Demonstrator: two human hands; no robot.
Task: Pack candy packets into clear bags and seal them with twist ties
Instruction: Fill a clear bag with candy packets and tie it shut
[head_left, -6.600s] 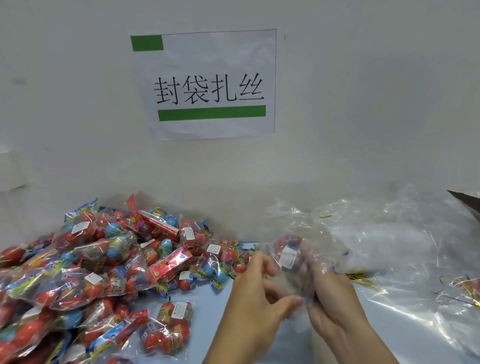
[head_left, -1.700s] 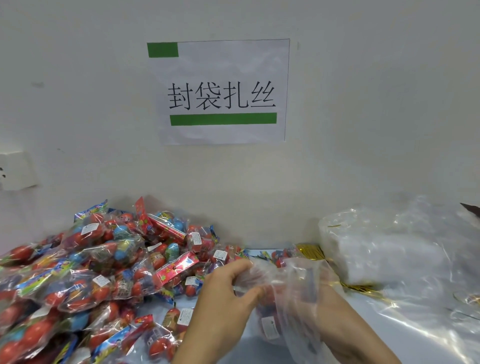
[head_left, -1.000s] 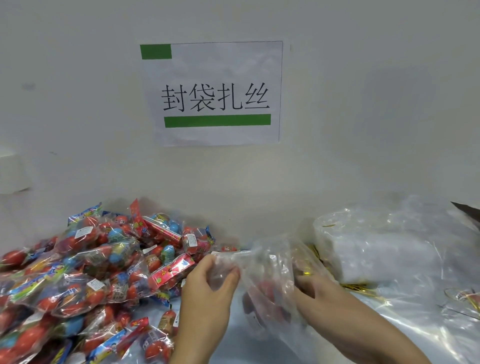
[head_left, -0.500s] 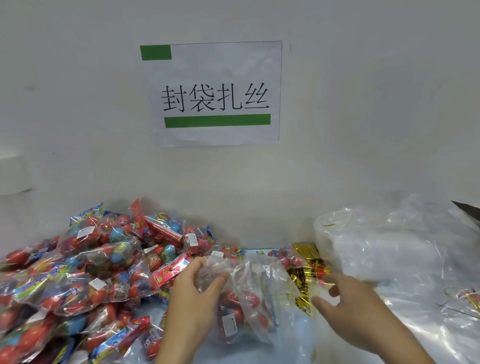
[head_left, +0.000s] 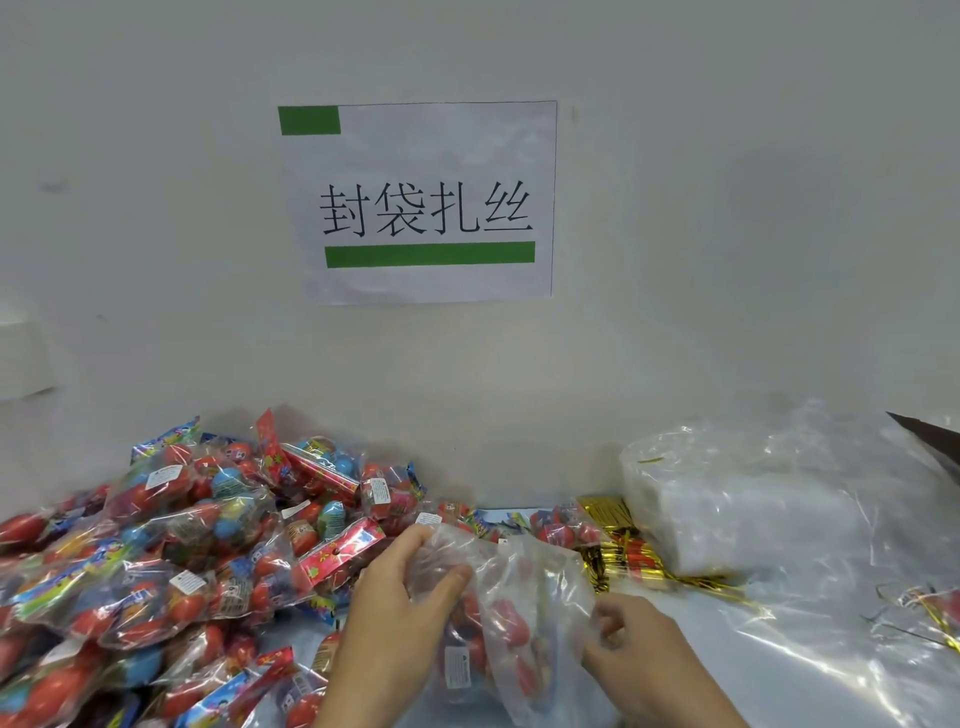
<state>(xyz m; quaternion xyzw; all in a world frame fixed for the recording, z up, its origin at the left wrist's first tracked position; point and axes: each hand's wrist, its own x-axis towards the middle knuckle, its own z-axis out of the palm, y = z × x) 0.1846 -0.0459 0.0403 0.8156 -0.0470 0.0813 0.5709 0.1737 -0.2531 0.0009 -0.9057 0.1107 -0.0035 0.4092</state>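
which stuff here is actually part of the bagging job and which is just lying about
In the job:
- clear bag with candy inside, gripped by left hand and right hand
- pile of candy packets
- gold twist ties
- stack of empty clear bags

Just lying about:
- paper sign on the wall
- dark object at the right edge

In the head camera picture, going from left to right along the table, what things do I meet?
Pile of candy packets → left hand → clear bag → right hand → gold twist ties → stack of empty bags.
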